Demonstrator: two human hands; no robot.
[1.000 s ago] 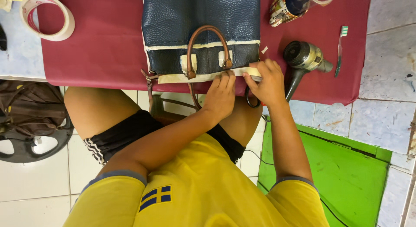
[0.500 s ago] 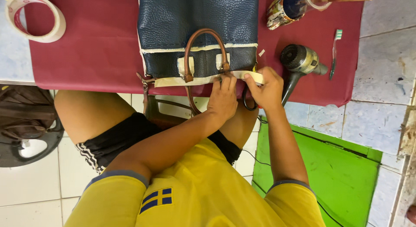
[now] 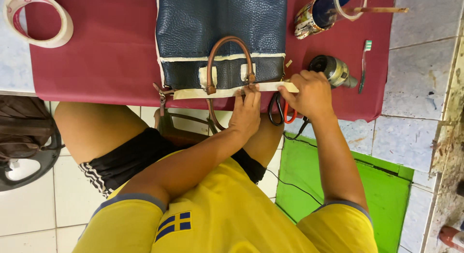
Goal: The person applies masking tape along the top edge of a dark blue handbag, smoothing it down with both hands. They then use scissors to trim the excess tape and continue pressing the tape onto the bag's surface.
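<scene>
Head view, near to far: yellow shirt [image 3: 227,219] and bare knees lowest in frame, then the two forearms reaching to the edge of the maroon cloth [image 3: 106,55]. Left hand [image 3: 245,114] lies flat, fingers pressed down on the cream masking tape strip [image 3: 227,92] along the bottom edge of the navy leather handbag [image 3: 220,26], just below the brown handle [image 3: 227,59]. Right hand [image 3: 311,93] is curled shut, pinching the free end of that strip at the bag's right corner. Against the frames half a second and a second ago, both hands sit in much the same spots; the strip's end now reads straighter and longer to the right, which I judge as the tape being pulled taut and smoothed along the edge. Scissors with red and black loops [image 3: 282,110] lie just under the right hand. Beyond: heat gun [image 3: 333,69], green toothbrush [image 3: 365,64], printed tin can [image 3: 314,14], tape roll [image 3: 36,18] at far left
</scene>
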